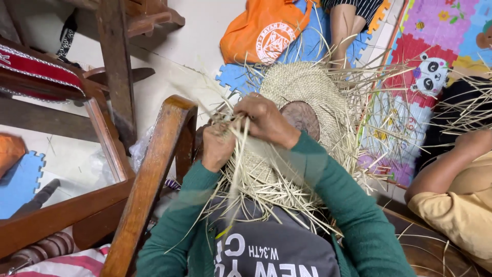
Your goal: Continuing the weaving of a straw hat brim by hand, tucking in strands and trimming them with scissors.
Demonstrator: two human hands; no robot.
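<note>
Left hand: the left hand is closed narrowly on a bunch of loose pale straw strands at the near-left edge of the weaving; the fingers are curled tight.
Right hand: the right hand is laid over the same bunch from above and the right, its fingers pinched on strands just beside the left hand; the two hands are touching or nearly so.
Work piece: a round, dome-shaped hat of woven pale straw is held on the lap, directly beyond the hands; its crown is fitted over a dark brown rounded wooden form.
Key relation: the woven edge lies right at the fingertips, the crown away from the body; the free strands are fanned outward in every direction, so no single long axis can be given. The right hand is nearer the crown, the left nearer the loose ends.
Sleeves: both arms are covered by green knitted sleeves.
Left of the lap: a brown wooden chair arm is slanted beside the left sleeve.
Bag: an orange fabric bag with a round white emblem is lying on the floor beyond the hat, on blue foam puzzle mats.
Right edge: another person's arm in a tan sleeve is seen, well apart from the hands.
</note>
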